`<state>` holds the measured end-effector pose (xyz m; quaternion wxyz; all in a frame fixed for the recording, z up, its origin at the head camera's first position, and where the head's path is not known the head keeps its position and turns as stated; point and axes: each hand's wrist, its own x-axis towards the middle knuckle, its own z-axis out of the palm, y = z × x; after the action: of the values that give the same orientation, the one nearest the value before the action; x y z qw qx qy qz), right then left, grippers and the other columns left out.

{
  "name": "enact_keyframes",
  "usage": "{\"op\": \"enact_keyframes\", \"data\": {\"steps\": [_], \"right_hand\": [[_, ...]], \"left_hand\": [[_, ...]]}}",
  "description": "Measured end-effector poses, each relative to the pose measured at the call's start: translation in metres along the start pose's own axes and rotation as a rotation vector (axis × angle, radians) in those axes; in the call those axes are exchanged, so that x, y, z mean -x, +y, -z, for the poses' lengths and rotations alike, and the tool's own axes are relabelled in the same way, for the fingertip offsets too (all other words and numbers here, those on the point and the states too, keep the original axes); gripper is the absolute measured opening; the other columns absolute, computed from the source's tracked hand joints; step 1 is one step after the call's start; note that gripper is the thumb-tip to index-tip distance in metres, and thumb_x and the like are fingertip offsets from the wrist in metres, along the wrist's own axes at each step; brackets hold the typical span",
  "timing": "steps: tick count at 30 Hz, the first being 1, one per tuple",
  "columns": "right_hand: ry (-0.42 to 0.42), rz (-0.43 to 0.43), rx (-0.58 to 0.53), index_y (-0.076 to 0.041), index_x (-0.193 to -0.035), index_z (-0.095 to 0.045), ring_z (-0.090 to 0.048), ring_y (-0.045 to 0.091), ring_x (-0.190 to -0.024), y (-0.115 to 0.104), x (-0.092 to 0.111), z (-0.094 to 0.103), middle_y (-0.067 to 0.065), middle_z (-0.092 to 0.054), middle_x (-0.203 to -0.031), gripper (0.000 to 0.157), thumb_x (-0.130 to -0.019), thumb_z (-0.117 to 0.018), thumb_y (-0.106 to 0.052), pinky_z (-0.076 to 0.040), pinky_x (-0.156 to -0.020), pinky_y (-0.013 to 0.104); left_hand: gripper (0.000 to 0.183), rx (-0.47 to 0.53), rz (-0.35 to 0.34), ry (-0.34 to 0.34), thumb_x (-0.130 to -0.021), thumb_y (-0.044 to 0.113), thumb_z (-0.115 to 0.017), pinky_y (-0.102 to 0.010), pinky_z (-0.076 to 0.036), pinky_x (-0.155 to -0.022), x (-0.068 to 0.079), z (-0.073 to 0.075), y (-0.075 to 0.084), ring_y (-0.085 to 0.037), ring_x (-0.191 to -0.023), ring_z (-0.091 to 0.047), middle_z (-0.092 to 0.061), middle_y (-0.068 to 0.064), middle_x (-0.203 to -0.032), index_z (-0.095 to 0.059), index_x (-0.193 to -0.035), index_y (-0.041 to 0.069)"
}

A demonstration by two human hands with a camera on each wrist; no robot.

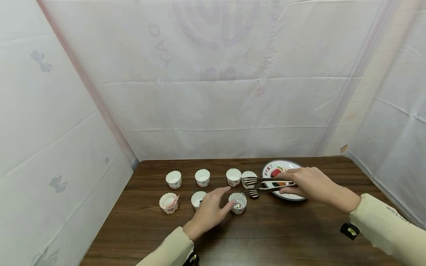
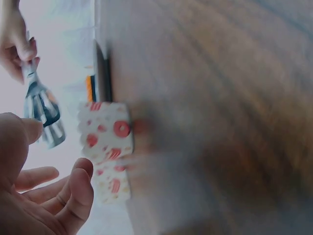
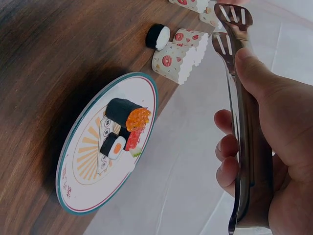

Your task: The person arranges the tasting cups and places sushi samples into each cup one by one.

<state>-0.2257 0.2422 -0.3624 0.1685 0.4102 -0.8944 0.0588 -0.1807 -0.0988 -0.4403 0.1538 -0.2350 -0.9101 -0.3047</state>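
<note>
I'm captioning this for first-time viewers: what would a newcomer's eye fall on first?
Probably the long, slotted silver metal tongs, held up in the right hand. Next might come the round white teal-rimmed plate, bearing colourful sushi pieces toward the right of the brown wooden table. The seven white, red-patterned, scalloped paper cups also stand out, grouped left of the plate in two rows.

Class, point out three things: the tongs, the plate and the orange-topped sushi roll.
Tongs (image 3: 257, 161): right wrist view, on the handle.
Plate (image 3: 98, 195): right wrist view, on its bare white surface.
Orange-topped sushi roll (image 3: 119, 111): right wrist view, on its dark wrapping.
</note>
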Motion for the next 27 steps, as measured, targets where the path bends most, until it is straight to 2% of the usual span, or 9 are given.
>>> {"op": "enact_keyframes", "data": {"steps": [3,4,7,10,13,17,18,23,27], "right_hand": [[0.026,0.011,-0.004,-0.024,-0.113,-0.077,-0.061,-0.005,-0.067,0.002,0.001,-0.001,-0.016,-0.073,-0.096,0.032,-0.087,-0.082,-0.041,-0.046,-0.05,0.023],[0.038,0.017,-0.007,-0.023,-0.113,-0.077,-0.061,-0.005,-0.067,0.003,0.001,-0.002,-0.015,-0.073,-0.096,0.032,-0.087,-0.082,-0.041,-0.046,-0.05,0.022],[0.07,0.029,-0.001,-0.022,-0.116,-0.077,-0.063,-0.003,-0.067,0.006,0.002,-0.004,-0.013,-0.075,-0.096,0.036,-0.086,-0.083,-0.04,-0.046,-0.05,0.022],[0.09,0.034,0.002,-0.021,-0.118,-0.076,-0.061,-0.003,-0.066,0.009,0.002,-0.006,-0.013,-0.074,-0.093,0.04,-0.084,-0.084,-0.04,-0.044,-0.049,0.022],[0.093,0.029,0.003,-0.02,-0.123,-0.075,-0.055,-0.005,-0.062,0.012,0.003,-0.008,-0.015,-0.07,-0.087,0.044,-0.085,-0.083,-0.041,-0.041,-0.048,0.02],[0.096,0.017,0.0,-0.018,-0.123,-0.075,-0.049,-0.008,-0.058,0.016,0.004,-0.009,-0.016,-0.064,-0.081,0.044,-0.086,-0.082,-0.041,-0.038,-0.047,0.019],[0.1,0.016,-0.002,-0.018,-0.123,-0.075,-0.05,-0.007,-0.058,0.017,0.004,-0.009,-0.016,-0.064,-0.082,0.044,-0.086,-0.082,-0.04,-0.038,-0.046,0.019],[0.125,0.01,0.013,-0.015,-0.118,-0.075,-0.059,-0.001,-0.061,0.025,0.005,-0.011,-0.009,-0.071,-0.092,0.042,-0.085,-0.083,-0.039,-0.04,-0.046,0.02],[0.104,-0.028,0.03,-0.012,-0.121,-0.074,-0.059,0.002,-0.062,0.034,0.008,-0.012,-0.006,-0.071,-0.093,0.045,-0.086,-0.082,-0.039,-0.039,-0.046,0.021]], "left_hand": [[0.042,-0.012,-0.023,0.044,-0.098,0.026,-0.073,-0.042,-0.054,-0.098,-0.003,0.012,-0.002,-0.02,-0.101,-0.07,-0.07,-0.013,-0.128,-0.066,-0.133,0.003],[0.042,-0.01,-0.024,0.056,-0.098,0.026,-0.073,-0.041,-0.055,-0.095,-0.005,0.017,-0.002,-0.017,-0.089,-0.07,-0.07,-0.012,-0.127,-0.066,-0.133,0.004],[0.04,0.003,-0.025,0.08,-0.098,0.025,-0.072,-0.034,-0.057,-0.081,-0.008,0.031,-0.003,-0.005,-0.059,-0.054,-0.072,-0.01,-0.123,-0.067,-0.133,0.005],[0.04,0.02,-0.027,0.086,-0.099,0.024,-0.072,-0.025,-0.05,-0.063,-0.01,0.045,-0.005,0.002,-0.048,-0.045,-0.074,-0.005,-0.106,-0.066,-0.134,0.006],[0.039,0.027,-0.042,0.112,-0.098,0.021,-0.073,-0.02,-0.045,-0.051,-0.012,0.061,-0.011,0.004,-0.047,-0.045,-0.073,-0.002,-0.095,-0.067,-0.133,0.006],[0.037,0.026,-0.059,0.185,-0.095,0.016,-0.076,-0.021,-0.044,-0.048,-0.015,0.084,-0.024,0.001,-0.048,-0.048,-0.075,-0.006,-0.099,-0.069,-0.13,0.006],[0.037,0.023,-0.062,0.208,-0.094,0.015,-0.077,-0.022,-0.045,-0.048,-0.016,0.089,-0.028,-0.001,-0.049,-0.05,-0.076,-0.007,-0.104,-0.069,-0.129,0.006],[0.039,0.002,-0.043,0.256,-0.091,0.013,-0.08,-0.024,-0.044,-0.046,-0.014,0.112,-0.054,-0.007,-0.053,-0.056,-0.078,-0.007,-0.103,-0.069,-0.129,0.009],[0.041,-0.042,-0.023,0.279,-0.089,0.012,-0.082,-0.024,-0.043,-0.046,-0.01,0.123,-0.079,-0.008,-0.054,-0.055,-0.078,-0.004,-0.098,-0.07,-0.128,0.009]]}}
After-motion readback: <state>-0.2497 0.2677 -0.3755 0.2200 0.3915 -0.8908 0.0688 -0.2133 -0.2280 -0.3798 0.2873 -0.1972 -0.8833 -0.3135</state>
